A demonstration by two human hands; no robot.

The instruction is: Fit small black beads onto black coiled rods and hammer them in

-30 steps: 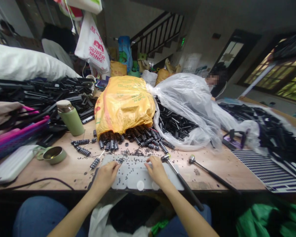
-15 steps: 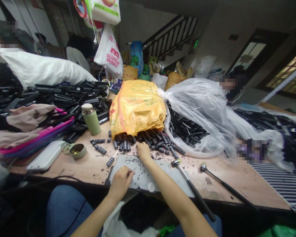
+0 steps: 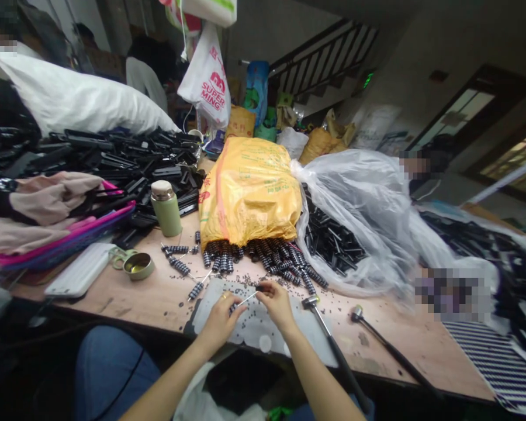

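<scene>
Wooden table (image 3: 153, 304), lower frame: I watched left hand (image 3: 220, 321) grip thin rod (image 3: 248, 299), right hand (image 3: 277, 303) pinch dark piece (image 3: 259, 288); slack pinch risked drop.

Thin, straight, silvery metal-looking rod (image 3: 247, 299): below frame centre, slanting up rightward, mid-length bare. Lower left end: black-and-silver banded ringed section (image 3: 232, 307), partly hidden. Upper right end: small dark piece (image 3: 259, 288), shape too small to tell.

Wooden table (image 3: 158, 301), grey mat (image 3: 252, 328), black bits (image 3: 246, 279), yellow sack (image 3: 252, 193), green flask (image 3: 166, 211), hammer (image 3: 394, 351)
</scene>
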